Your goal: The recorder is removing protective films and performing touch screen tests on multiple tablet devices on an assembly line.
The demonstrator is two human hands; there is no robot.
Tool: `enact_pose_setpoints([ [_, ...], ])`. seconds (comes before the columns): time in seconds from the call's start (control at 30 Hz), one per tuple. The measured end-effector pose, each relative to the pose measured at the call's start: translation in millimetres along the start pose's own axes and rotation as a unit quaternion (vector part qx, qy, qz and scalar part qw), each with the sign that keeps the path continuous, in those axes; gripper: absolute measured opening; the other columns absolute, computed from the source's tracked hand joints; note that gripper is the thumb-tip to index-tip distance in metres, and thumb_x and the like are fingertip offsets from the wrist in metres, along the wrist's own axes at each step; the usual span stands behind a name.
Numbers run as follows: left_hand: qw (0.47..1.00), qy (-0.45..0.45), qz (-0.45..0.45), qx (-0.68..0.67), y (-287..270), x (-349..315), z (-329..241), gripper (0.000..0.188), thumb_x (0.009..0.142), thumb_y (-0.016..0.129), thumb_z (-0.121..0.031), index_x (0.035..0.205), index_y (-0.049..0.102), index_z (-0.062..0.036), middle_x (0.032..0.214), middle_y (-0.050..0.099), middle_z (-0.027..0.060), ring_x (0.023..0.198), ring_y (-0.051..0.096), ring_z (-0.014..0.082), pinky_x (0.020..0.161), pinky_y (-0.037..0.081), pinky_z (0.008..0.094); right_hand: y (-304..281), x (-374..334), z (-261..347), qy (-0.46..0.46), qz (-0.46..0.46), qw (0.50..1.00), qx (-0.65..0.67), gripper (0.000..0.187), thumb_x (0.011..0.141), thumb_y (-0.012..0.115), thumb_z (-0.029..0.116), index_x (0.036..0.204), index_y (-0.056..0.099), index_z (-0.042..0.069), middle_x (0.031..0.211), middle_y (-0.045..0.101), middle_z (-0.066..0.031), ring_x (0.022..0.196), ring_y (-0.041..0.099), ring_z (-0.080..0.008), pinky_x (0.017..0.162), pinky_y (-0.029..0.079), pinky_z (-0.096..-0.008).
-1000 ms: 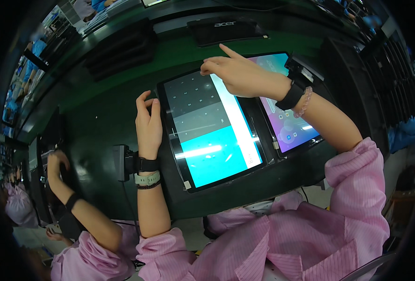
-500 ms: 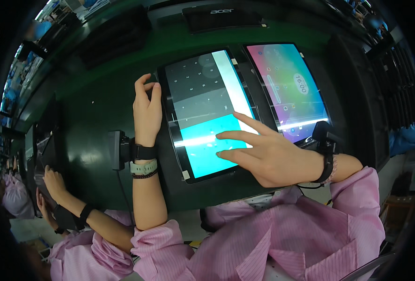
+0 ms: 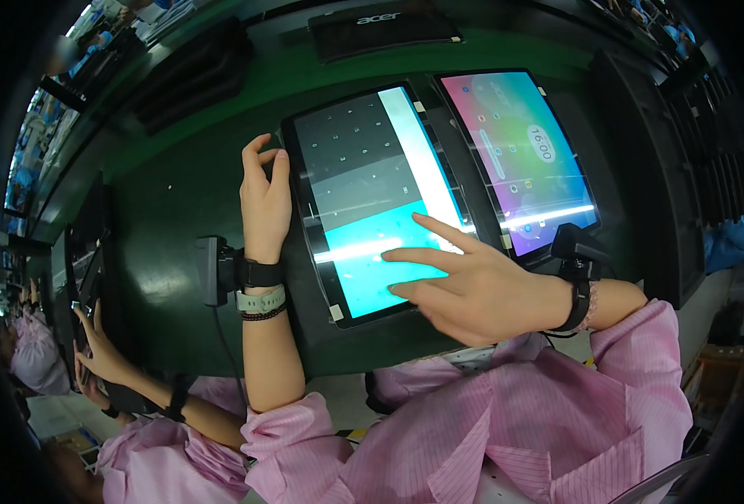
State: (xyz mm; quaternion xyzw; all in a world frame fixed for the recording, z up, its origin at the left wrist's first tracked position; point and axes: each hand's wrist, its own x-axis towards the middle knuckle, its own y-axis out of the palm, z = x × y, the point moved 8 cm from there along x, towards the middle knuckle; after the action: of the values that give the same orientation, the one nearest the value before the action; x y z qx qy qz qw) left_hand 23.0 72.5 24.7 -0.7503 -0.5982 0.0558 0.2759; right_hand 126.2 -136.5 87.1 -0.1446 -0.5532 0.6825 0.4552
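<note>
A large tablet (image 3: 355,181) lies on the green bench, its screen showing a grey keypad, a white band and a bright cyan area. Over the lower part of that screen my right hand (image 3: 481,290) spreads its fingers, holding nothing; whether the fingertips touch the glass I cannot tell. My left hand (image 3: 264,206) rests beside the tablet's left edge, fingers loosely bent, empty, its thumb close to the frame. To the right lies a second tablet (image 3: 519,151), lit with a colourful pink, green and blue home screen.
A black panel (image 3: 384,34) lies at the far side of the green bench (image 3: 170,244). Dark racks (image 3: 657,168) line the right. Small black devices (image 3: 212,269) are strapped to my wrists, with a cable hanging from the left. At lower left, a co-worker's hands (image 3: 99,353) handle a dark object.
My right hand has shifted slightly, its index finger lower on the screen. My left hand stays put. The co-worker's hand has lifted and opened. The view has tilted a little.
</note>
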Motion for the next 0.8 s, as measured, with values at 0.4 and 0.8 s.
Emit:
enact_pose_setpoints([
  [0.4, 1.0, 0.016, 0.01, -0.014, 3.5, 2.0, 4.6, 0.037, 0.09, 0.047, -0.023, 0.122, 0.042, -0.0063, 0.104, 0.06, 0.0152, 0.09, 0.058, 0.0237, 0.078, 0.043, 0.0313, -20.3, -16.4, -0.7, -0.011, -0.044, 0.999, -0.004, 0.028, 0.06, 0.052, -0.001, 0.086, 0.061, -0.002, 0.09, 0.06, -0.013, 0.104, 0.054, -0.0259, 0.101, 0.029, -0.0553],
  [0.8, 1.0, 0.002, 0.009, -0.01, 0.3, 0.8, 4.6, 0.031, 0.091, 0.047, -0.022, 0.117, 0.047, -0.0055, 0.09, 0.06, 0.0083, 0.079, 0.053, 0.014, 0.074, 0.041, 0.027, -94.3, -136.8, -58.1, 0.268, -0.318, 0.904, -0.097, 0.023, 0.07, 0.046, -0.006, 0.087, 0.059, 0.001, 0.086, 0.065, -0.007, 0.096, 0.058, -0.0253, 0.099, 0.03, -0.0467],
])
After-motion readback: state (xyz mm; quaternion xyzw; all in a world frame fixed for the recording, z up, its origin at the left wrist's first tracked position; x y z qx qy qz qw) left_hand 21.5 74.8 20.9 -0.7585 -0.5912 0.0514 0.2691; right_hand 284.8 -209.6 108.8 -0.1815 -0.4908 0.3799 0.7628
